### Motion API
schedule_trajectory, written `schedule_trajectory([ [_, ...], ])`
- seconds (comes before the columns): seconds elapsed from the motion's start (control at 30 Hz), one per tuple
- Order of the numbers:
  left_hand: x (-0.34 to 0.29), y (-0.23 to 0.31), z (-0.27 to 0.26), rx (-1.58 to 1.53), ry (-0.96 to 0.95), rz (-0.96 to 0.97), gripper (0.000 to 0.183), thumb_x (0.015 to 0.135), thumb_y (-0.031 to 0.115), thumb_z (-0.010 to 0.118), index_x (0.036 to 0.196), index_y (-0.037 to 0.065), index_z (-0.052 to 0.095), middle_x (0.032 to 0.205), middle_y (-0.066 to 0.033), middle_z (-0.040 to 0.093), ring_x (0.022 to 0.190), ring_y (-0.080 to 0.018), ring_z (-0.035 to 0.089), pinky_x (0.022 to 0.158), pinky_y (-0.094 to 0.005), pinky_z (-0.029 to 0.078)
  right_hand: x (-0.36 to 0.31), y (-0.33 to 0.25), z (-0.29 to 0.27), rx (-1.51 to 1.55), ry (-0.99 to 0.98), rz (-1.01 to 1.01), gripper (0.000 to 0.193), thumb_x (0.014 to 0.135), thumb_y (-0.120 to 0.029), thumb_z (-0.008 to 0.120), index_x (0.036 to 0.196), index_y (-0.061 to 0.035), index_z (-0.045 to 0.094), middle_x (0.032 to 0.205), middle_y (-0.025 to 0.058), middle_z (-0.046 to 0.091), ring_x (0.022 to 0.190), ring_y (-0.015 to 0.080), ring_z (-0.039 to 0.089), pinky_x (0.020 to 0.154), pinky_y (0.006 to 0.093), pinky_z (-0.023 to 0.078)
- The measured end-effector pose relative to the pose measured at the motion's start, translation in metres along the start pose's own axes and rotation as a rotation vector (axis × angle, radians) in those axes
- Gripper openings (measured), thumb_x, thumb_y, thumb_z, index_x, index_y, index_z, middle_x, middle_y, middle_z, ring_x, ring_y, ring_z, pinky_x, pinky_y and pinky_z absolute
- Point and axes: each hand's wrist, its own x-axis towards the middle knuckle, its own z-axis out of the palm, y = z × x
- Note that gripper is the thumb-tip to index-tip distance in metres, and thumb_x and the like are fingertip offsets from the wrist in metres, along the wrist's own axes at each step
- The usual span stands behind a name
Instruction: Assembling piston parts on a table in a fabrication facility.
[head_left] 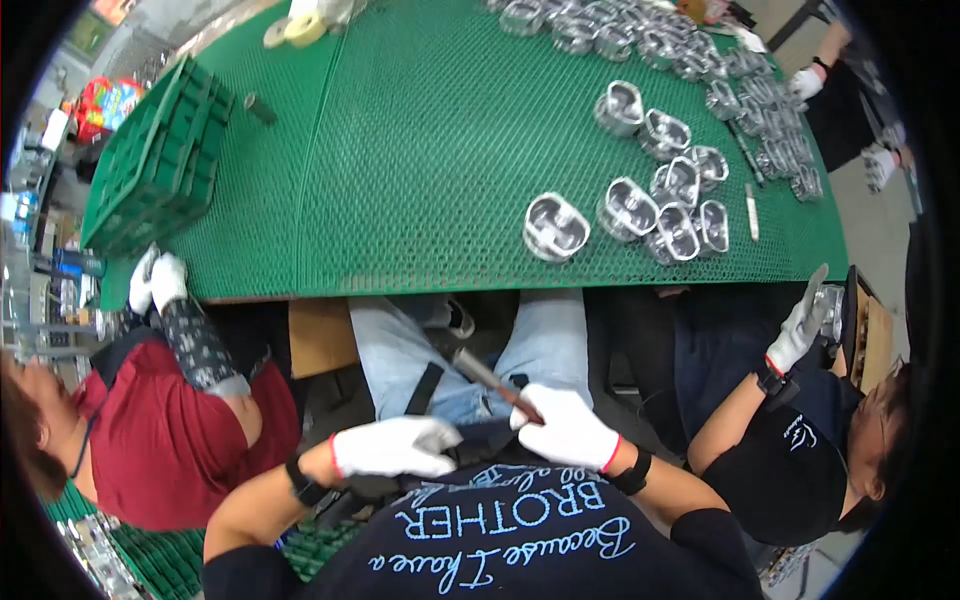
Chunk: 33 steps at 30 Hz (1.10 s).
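My right hand (570, 428), in a white glove with a red cuff, is closed around the brown handle of a tool (488, 382). The tool's grey metal end points up and left over my lap; its exact kind does not show. My left hand (397, 446), gloved the same way, hovers low over my lap with fingers slightly bent and apart, holding nothing I can see. Beyond both hands, on the green table mat (400, 200), stand several silver pistons; the nearest is a single piston (556, 228), with a cluster of pistons (676, 234) to its right.
A green plastic crate (160, 165) sits at the table's left, beside a small grey cylinder (260, 108). Tape rolls (303, 30) lie at the back. Many more pistons (660, 48) fill the far right, near a white marker (752, 212). Co-workers sit close on both sides.
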Motion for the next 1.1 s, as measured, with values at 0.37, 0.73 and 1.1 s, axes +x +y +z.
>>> schedule_trajectory([
  [0.37,-0.033,-0.123,-0.027,-0.223,0.542,0.155,0.034,0.104,0.019,0.068,0.129,-0.004,0.067,0.121,-0.0069,0.073,0.11,-0.0135,0.068,0.104,-0.0296,0.052,0.018,0.06,0.011,0.192,-0.281,-0.171,0.029,0.096,-0.03,0.064,0.111,-0.0056,0.065,0.087,0.0121,0.069,0.077,0.0265,0.068,0.072,0.0405,0.052],
  [0.73,-0.09,-0.257,0.219,-0.615,0.603,-0.008,0.036,0.102,0.022,0.069,0.129,-0.002,0.067,0.12,-0.0078,0.074,0.11,-0.0144,0.068,0.103,-0.0305,0.052,0.009,0.024,-0.011,0.19,-0.235,0.241,0.017,0.087,-0.012,0.071,0.102,-0.0053,0.066,0.089,0.0083,0.068,0.085,0.0207,0.067,0.08,0.0349,0.054],
  [1.1,-0.1,-0.255,0.207,-0.448,0.449,0.038,0.039,0.101,0.026,0.07,0.129,0.0,0.068,0.119,-0.0087,0.074,0.11,-0.0154,0.068,0.102,-0.0315,0.052,0.0,0.034,0.005,0.171,-0.296,0.155,0.018,0.088,-0.015,0.071,0.103,-0.0062,0.065,0.093,0.0116,0.066,0.086,0.0255,0.067,0.083,0.037,0.053],
])
